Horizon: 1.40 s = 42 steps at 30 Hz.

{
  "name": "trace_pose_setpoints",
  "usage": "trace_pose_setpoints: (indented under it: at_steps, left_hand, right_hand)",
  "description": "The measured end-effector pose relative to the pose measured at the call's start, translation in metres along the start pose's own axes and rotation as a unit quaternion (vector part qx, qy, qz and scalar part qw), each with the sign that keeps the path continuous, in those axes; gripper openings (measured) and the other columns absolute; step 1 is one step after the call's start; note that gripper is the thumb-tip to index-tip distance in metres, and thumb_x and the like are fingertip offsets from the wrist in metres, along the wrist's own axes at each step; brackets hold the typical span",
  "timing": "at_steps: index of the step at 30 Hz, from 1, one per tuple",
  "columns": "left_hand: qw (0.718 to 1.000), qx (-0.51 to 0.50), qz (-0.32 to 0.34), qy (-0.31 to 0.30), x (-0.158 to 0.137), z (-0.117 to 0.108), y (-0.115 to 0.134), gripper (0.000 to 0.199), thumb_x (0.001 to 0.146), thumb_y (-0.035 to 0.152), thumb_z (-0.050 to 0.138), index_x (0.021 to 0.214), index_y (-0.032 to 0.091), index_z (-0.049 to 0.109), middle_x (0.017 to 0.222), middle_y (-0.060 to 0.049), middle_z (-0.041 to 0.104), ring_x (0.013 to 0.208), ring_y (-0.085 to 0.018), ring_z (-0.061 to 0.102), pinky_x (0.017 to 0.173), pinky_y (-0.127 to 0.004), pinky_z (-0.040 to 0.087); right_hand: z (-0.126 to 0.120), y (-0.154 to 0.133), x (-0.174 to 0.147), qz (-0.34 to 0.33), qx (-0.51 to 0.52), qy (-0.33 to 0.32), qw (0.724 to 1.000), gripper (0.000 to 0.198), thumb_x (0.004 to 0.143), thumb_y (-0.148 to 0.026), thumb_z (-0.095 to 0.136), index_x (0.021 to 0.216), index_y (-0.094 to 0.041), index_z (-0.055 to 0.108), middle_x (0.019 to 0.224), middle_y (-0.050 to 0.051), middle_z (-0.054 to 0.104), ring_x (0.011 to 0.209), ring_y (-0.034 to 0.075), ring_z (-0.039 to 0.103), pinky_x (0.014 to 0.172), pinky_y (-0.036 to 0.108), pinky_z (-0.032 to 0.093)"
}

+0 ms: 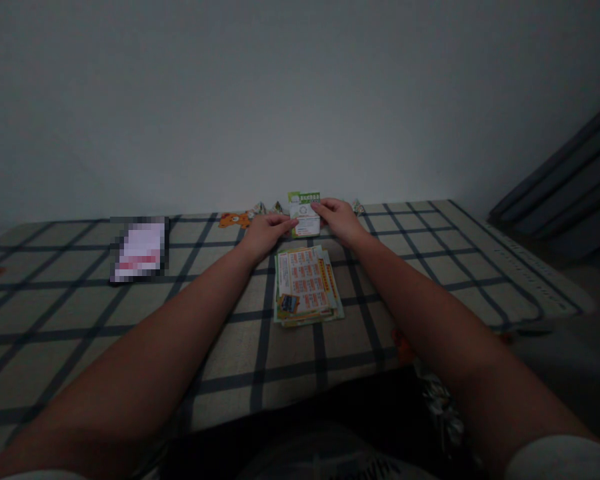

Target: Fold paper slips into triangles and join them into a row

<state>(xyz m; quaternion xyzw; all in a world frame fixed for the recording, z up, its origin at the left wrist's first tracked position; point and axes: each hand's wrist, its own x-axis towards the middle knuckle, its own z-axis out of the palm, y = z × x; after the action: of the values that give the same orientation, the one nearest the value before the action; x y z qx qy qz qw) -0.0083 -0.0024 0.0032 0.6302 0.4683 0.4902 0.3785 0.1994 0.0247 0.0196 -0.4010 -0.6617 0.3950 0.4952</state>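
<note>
Between my two hands a small green and white printed card (307,220) is held up toward the far side of the table. My left hand (269,235) pinches its left edge, thumb over the front. On the other side, my right hand (339,219) grips the upper right edge with thumb and fingers. Below them, nearer to me, lies a stack of printed cards (304,283) with slightly uneven edges. The top card shows orange and white blocks of print. Fingers behind the held card are hidden.
A checked tablecloth (220,363) covers the table, which meets a plain wall (300,100). A blurred-out device with a pinkish screen (141,248) lies at left. Crumpled shiny bits (359,207) sit along the back edge. Dark curtain folds (570,180) hang at right.
</note>
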Motion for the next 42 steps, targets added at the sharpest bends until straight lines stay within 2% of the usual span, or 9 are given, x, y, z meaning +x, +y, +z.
trace_pose_setpoints:
  at_steps: [10,15,22,26,31,37,42]
  left_hand:
    - [1.000,-0.014,-0.001,0.000,0.002,0.001,-0.005,0.043,0.069,0.058,0.082,0.082,0.017,0.080,0.075,-0.005,0.074,0.062,-0.015,0.057,0.060,-0.029,0.044]
    - [1.000,-0.009,0.014,0.000,0.000,0.001,-0.001,0.037,0.072,0.054,0.082,0.078,0.018,0.079,0.078,-0.005,0.075,0.065,-0.015,0.058,0.062,-0.029,0.045]
    - [1.000,0.014,0.021,0.001,-0.002,0.000,0.004,0.036,0.073,0.054,0.080,0.076,0.018,0.079,0.071,-0.004,0.071,0.060,-0.014,0.054,0.058,-0.028,0.041]
    - [1.000,0.010,0.017,0.012,-0.001,0.000,0.001,0.038,0.072,0.055,0.080,0.077,0.018,0.078,0.071,-0.003,0.070,0.060,-0.014,0.054,0.057,-0.028,0.040]
    - [0.999,-0.020,0.010,0.028,0.003,0.000,-0.003,0.039,0.071,0.056,0.081,0.077,0.018,0.076,0.072,-0.002,0.070,0.061,-0.014,0.055,0.062,-0.028,0.043]
    - [0.999,0.002,0.025,0.043,0.002,-0.001,-0.001,0.041,0.072,0.057,0.079,0.077,0.017,0.076,0.072,-0.003,0.069,0.064,-0.015,0.055,0.062,-0.028,0.042]
    - [0.999,-0.001,0.029,0.046,0.000,0.000,0.003,0.037,0.073,0.053,0.080,0.075,0.016,0.075,0.071,-0.002,0.067,0.062,-0.013,0.052,0.060,-0.027,0.041]
  right_hand:
    - [0.000,0.000,0.000,-0.017,-0.005,0.003,1.000,0.029,0.088,-0.045,0.066,0.077,-0.018,0.068,0.073,0.001,0.063,0.066,0.012,0.054,0.063,0.026,0.044]
    - [0.001,-0.005,-0.002,-0.005,-0.015,0.009,1.000,0.029,0.088,-0.044,0.066,0.075,-0.018,0.066,0.073,0.001,0.063,0.068,0.013,0.055,0.063,0.026,0.045]
    - [0.002,-0.007,-0.003,0.007,-0.003,0.016,1.000,0.029,0.087,-0.043,0.068,0.072,-0.019,0.063,0.070,0.000,0.062,0.066,0.012,0.055,0.061,0.025,0.046]
    - [0.004,-0.007,-0.003,0.015,0.026,0.018,0.999,0.029,0.087,-0.045,0.069,0.079,-0.018,0.067,0.076,0.002,0.065,0.069,0.012,0.057,0.062,0.024,0.048]
    - [0.003,-0.006,-0.004,0.033,0.056,-0.010,0.998,0.027,0.085,-0.045,0.071,0.090,-0.018,0.071,0.084,0.003,0.070,0.069,0.012,0.059,0.062,0.023,0.051]
    - [0.003,-0.005,-0.003,0.036,0.023,-0.008,0.999,0.021,0.086,-0.034,0.071,0.073,-0.017,0.065,0.070,-0.001,0.061,0.062,0.011,0.053,0.060,0.024,0.047]
    - [0.004,-0.009,-0.004,0.039,0.016,0.000,0.999,0.022,0.088,-0.030,0.070,0.070,-0.018,0.062,0.067,-0.001,0.059,0.060,0.011,0.052,0.062,0.026,0.046]
